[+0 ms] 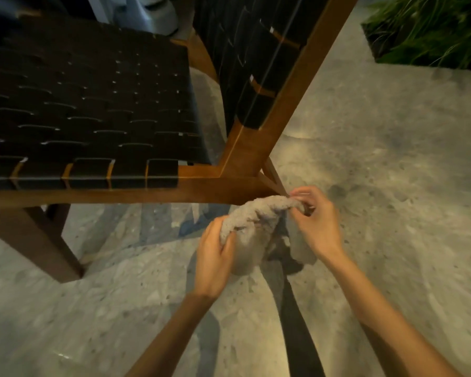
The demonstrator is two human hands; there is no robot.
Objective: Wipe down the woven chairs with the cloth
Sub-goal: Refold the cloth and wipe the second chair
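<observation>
A chair with a black woven seat (93, 104) and a brown wooden frame (207, 191) fills the upper left. Its woven backrest (250, 66) rises at the top centre. A grey cloth (256, 227) hangs bunched between both hands, just below the frame's rear corner. My left hand (214, 257) grips the cloth's lower left part. My right hand (316, 224) pinches its upper right end, close to the chair's rear leg.
A speckled grey stone floor (392, 159) spreads to the right and below. A dark planter with green grass-like plants (430, 31) stands at the top right. The chair's front leg (46, 246) reaches the floor at the left. A pale object lies beyond the seat at the top.
</observation>
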